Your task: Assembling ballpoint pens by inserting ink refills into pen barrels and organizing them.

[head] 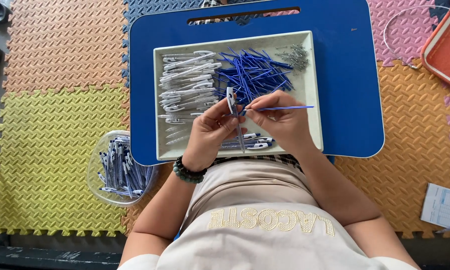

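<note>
Pen barrel (pixel 233 107) mid-tray (pixel 312 90), rims well apart

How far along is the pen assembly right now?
Done: a clear bowl of assembled pens, a few more at the tray's near edge. In hand: left hand holds a pen barrel, right hand a blue refill. Left: piles of barrels, refills, springs.

Left of the fingers and nearer the person, a clear plastic bowl (pixel 116 167) sits on the foam floor mats (pixel 50 115), filled with assembled pens. Far to the right of the fingers, an orange tray (pixel 442 50) pokes in at the corner with a thin white cord (pixel 400 22) looped beside it. A printed paper sheet (pixel 444 206) lies lower right.
</note>
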